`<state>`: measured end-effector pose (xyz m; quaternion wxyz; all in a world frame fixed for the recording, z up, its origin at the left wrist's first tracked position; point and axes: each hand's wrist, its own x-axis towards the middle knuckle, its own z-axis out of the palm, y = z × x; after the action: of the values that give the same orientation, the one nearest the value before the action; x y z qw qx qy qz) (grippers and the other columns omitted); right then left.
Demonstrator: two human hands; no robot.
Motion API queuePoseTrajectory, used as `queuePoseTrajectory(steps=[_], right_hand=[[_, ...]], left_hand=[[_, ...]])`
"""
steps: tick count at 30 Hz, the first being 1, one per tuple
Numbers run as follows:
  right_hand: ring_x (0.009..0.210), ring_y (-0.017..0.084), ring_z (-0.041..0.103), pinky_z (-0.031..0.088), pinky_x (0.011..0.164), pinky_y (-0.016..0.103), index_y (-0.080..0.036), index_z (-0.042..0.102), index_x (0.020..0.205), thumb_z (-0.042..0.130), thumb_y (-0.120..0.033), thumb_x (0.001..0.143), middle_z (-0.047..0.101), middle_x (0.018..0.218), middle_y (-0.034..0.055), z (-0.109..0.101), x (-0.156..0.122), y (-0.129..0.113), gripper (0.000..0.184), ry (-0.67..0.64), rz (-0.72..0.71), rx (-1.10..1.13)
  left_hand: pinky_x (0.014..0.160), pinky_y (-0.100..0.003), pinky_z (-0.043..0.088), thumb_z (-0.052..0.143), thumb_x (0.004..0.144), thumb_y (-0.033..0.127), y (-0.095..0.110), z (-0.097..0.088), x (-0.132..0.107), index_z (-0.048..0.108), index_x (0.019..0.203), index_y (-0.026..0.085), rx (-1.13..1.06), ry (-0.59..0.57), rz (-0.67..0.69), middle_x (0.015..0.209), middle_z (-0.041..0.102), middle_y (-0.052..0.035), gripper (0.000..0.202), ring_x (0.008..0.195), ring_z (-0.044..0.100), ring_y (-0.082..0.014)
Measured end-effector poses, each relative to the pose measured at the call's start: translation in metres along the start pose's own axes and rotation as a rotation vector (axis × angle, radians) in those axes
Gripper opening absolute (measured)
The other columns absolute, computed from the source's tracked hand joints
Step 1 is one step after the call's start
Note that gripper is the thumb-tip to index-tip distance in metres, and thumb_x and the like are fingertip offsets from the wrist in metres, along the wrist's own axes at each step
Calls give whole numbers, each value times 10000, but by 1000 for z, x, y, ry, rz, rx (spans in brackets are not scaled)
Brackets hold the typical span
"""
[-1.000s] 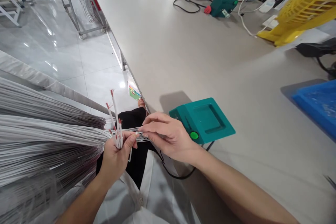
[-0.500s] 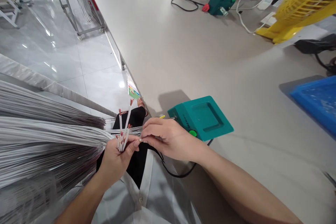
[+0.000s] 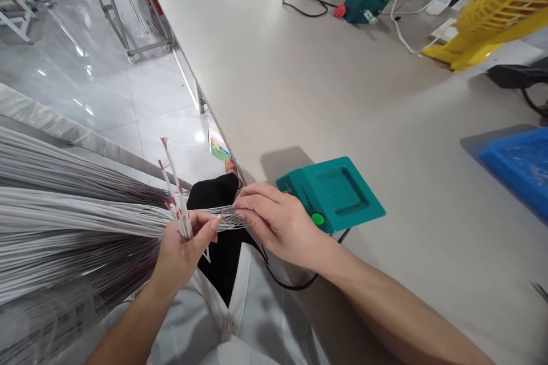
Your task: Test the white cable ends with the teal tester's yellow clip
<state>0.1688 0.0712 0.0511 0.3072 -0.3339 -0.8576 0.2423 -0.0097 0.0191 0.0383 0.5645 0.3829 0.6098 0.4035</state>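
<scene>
My left hand point(image 3: 184, 242) is closed round several white cables point(image 3: 182, 211), whose reddish frayed ends stand up above the fist. Its thumb and forefinger pinch a thin tip with a trace of red. Just to the right, my right hand point(image 3: 276, 219) has its thumb and fingers drawn together in a pinch; anything between them is too small to make out. Behind and below both hands run the thin ends of a long bundle of white cables point(image 3: 85, 211) that comes in from the left. Beyond my right hand, a green device point(image 3: 312, 182) with a round green button lies on the table.
The pale table point(image 3: 265, 80) has its left edge beside my leg. A second green device point(image 3: 363, 3), a yellow fan point(image 3: 496, 17) and a blue tray point(image 3: 520, 165) stand farther off. A black cord point(image 3: 295, 287) loops at the near edge. A wheeled rack point(image 3: 124, 23) is on the floor.
My left hand has shifted slightly left with the cables, which lean more to the left. The fingertips of my two hands have moved apart. The yellow tip by my right hand is out of sight.
</scene>
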Motion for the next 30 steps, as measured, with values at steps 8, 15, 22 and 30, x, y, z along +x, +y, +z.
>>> queuePoseTrajectory(steps=[8, 15, 22, 30], right_hand=[[783, 123, 598, 483, 630, 228, -184, 635, 903, 476, -206, 870, 620, 930, 56, -4, 2, -1, 164, -218, -31, 153], [737, 108, 583, 495, 623, 215, -169, 613, 810, 519, -162, 831, 589, 840, 48, 7, 2, -3, 96, -146, 18, 508], [529, 47, 553, 398, 356, 123, -147, 647, 740, 669, -246, 723, 524, 846, 16, 40, -2, -11, 103, 3, 504, 1243], [466, 7, 505, 366, 361, 110, -156, 694, 737, 696, -262, 703, 528, 799, -4, 43, -1, -8, 111, -7, 593, 1407]], left_hand=[[491, -228, 364, 616, 767, 317, -8, -2, -3, 654, 681, 158, 188, -113, 105, 592, 573, -16, 185, 557, 493, -133], [537, -244, 401, 639, 756, 322, -11, -12, -2, 685, 697, 174, 26, -227, 107, 621, 603, -33, 166, 602, 526, -152], [395, -181, 272, 734, 656, 372, -18, -3, -1, 652, 645, 164, -371, -163, -91, 558, 569, -2, 223, 426, 374, -59], [371, -149, 202, 746, 667, 314, -20, 6, -1, 635, 628, 151, -595, -244, -130, 512, 535, 13, 201, 379, 338, -20]])
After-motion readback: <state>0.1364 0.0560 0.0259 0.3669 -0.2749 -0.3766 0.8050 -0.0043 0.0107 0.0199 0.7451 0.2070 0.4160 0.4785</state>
